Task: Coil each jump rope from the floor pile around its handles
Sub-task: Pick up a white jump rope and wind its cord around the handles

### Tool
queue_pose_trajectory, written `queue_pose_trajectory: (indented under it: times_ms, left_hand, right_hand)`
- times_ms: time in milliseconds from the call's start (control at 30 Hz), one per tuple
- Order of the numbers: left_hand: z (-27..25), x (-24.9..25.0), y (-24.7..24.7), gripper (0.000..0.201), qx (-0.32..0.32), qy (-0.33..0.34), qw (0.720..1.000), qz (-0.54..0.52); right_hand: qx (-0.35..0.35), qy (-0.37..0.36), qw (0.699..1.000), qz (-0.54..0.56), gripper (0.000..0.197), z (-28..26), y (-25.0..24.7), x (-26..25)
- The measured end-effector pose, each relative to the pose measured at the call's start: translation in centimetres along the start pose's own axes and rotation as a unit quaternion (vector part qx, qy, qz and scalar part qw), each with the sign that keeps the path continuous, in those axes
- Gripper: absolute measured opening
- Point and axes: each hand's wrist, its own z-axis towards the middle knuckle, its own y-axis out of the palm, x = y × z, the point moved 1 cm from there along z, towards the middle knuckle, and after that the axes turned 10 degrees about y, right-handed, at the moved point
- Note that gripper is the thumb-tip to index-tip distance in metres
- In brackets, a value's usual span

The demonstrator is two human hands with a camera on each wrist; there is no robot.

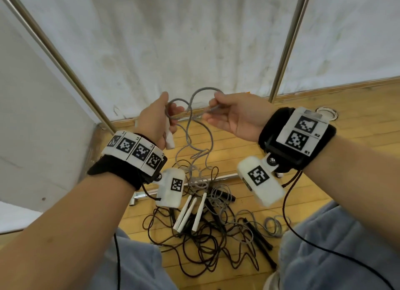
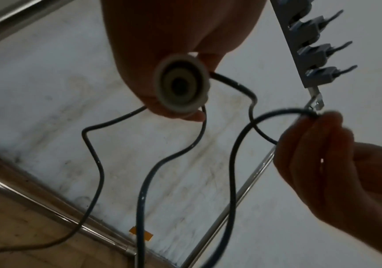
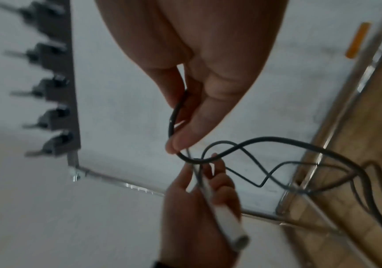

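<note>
My left hand (image 1: 159, 120) grips a white jump-rope handle (image 1: 170, 140) upright at chest height; its round butt end (image 2: 181, 85) faces the left wrist camera. A grey rope (image 1: 201, 94) loops from that handle across to my right hand (image 1: 232, 114), whose thumb and forefinger pinch it (image 3: 174, 116). From the loops the rope hangs down to the floor pile (image 1: 207, 231). The pile holds three white handles (image 1: 187, 214), black handles (image 1: 259, 237) and tangled dark brown and grey ropes. In the right wrist view my left hand (image 3: 194, 208) holds the white handle (image 3: 224, 224) just below the pinch.
Slanted metal poles (image 1: 285, 45) frame a white fabric wall ahead. The floor is wooden planks (image 1: 346, 159). My knees in grey trousers (image 1: 337, 246) flank the pile. A metal ring (image 1: 327, 114) lies far right. A power strip with plugs (image 2: 307, 47) hangs on the wall.
</note>
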Motion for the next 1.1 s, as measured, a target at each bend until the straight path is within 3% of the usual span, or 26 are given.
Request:
queue_pose_trajectory:
  times_ms: [67,200,333,467,633,867,933,1100]
  left_hand:
    - [-0.5,-0.1,0.4,0.035,-0.057,0.011,0.998,-0.009]
    - [-1.4,-0.3,1.3,0.019,-0.205,0.005,0.976,-0.068]
    - [-2.0,-1.4,2.4,0.016,-0.302,0.046,0.948,0.090]
    - [-2.0,-2.8,2.7,0.011,-0.294,0.069,0.933,0.198]
    - [-1.5,-3.2,2.3,0.010,-0.281,0.064,0.923,0.255]
    - [-1.3,-3.5,1.8,0.009,-0.282,0.131,0.878,0.362]
    - [-1.1,-3.6,1.4,0.004,-0.282,0.138,0.862,0.397]
    - [-0.6,-3.7,0.7,0.017,-0.260,0.138,0.835,0.464]
  right_hand:
    - [0.021,-0.013,0.996,0.089,0.030,-0.1,-0.1,-0.4]
    - [0.051,-0.021,0.980,0.193,0.032,0.2,-0.3,-0.8]
    - [0.048,-0.016,0.977,0.208,0.033,0.4,-0.1,-0.8]
    - [0.045,-0.045,0.977,0.205,0.032,0.6,-0.3,-1.3]
    - [0.095,-0.114,0.963,0.224,0.034,1.0,-2.2,-3.0]
    - [0.114,-0.163,0.961,0.193,0.036,1.4,-3.3,-4.1]
    - [0.142,-0.184,0.955,0.186,0.035,1.3,-4.1,-4.8]
    - [0.221,-0.198,0.941,0.160,0.033,1.5,-5.7,-5.4]
